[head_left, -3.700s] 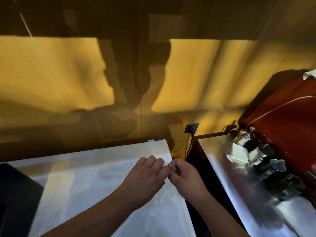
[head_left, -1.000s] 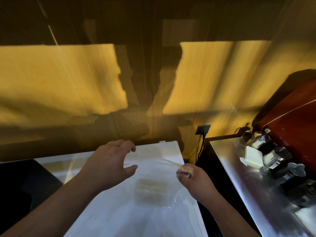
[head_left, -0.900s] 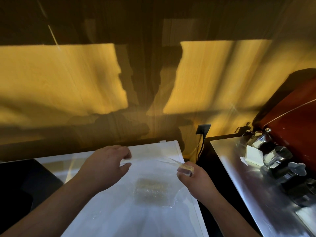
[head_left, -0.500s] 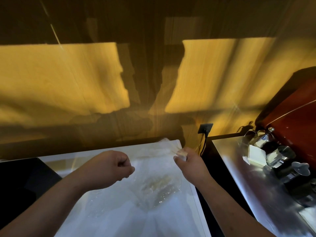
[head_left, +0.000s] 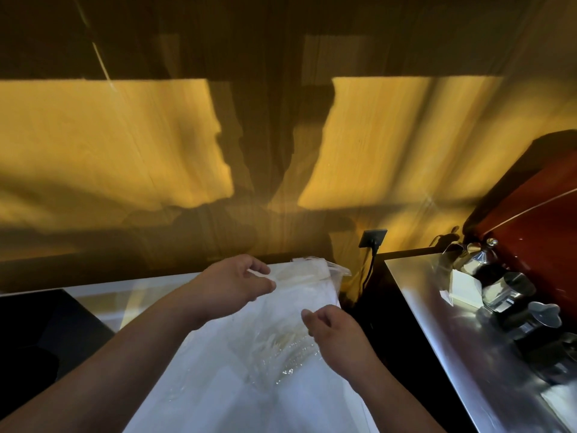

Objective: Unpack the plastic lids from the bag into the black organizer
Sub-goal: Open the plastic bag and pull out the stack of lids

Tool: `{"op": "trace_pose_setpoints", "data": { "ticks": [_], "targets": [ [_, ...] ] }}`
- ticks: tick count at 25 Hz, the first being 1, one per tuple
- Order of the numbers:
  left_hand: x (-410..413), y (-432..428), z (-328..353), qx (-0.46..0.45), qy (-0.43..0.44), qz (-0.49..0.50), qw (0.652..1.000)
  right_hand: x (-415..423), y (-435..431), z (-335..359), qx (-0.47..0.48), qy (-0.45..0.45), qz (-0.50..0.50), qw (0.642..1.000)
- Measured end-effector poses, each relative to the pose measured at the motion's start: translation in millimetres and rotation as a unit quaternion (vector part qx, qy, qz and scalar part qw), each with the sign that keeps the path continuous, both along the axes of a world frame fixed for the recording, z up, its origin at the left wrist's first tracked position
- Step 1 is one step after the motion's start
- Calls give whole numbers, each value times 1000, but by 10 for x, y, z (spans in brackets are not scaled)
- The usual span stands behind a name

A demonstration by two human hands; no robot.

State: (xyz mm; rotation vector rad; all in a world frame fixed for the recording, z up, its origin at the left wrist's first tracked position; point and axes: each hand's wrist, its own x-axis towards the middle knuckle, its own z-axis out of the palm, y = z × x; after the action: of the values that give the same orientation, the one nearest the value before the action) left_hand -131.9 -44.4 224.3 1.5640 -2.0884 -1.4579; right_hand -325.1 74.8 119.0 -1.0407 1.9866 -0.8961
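Two hands work over a clear bag [head_left: 290, 310] that lies on a white surface [head_left: 218, 398]. The left hand [head_left: 232, 284] is near the bag's far end, its thumb and fingers pinched on the film by the opening; a thin edge of plastic shows between thumb and forefinger. The right hand [head_left: 335, 335] is nearer the camera, at the bag's right side, with its fingers curled in and the thumb against them; it seems to grip the film there, though the plastic is too clear to tell for sure. Both forearms come in from the bottom edge, bare.

The bag's mouth [head_left: 315, 268] reaches the far right corner of the white surface, crumpled and slightly lifted. Inside the bag, between the hands and a little toward the camera, sits a pale, ribbed cluster that looks like stacked lids [head_left: 281, 342]; they are blurred by the film and cannot be counted. A dark shape [head_left: 37, 335] fills the lower left, beside the white surface; whether it is the organizer cannot be told.

To the right, across a dark gap, is a steel counter [head_left: 462, 348] with metal pitchers [head_left: 505, 289] and a white box [head_left: 465, 289] along its far side, next to a red machine [head_left: 537, 220]. A black wall socket [head_left: 372, 238] with a plugged cord sits above the gap. A wood wall [head_left: 125, 135] lit in warm yellow patches fills the upper view.
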Motion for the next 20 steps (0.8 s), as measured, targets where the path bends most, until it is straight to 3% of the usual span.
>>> {"op": "trace_pose_setpoints", "data": {
  "ticks": [2,5,9,13,20],
  "targets": [
    [-119,-15,6,63,4,-5,998,79,-130,35,32,-37,-1,999],
    [-188,-1,6,79,10,9,997,145,-282,78,62,-88,-8,994],
    [-206,78,-1,137,82,52,986,177,-397,141,61,-123,8,990],
    [-165,213,-63,133,142,80,978,181,-481,292,19,-160,35,986],
    [-53,180,-197,23,20,131,991,293,-451,315,8,23,109,994]
  ]
}}
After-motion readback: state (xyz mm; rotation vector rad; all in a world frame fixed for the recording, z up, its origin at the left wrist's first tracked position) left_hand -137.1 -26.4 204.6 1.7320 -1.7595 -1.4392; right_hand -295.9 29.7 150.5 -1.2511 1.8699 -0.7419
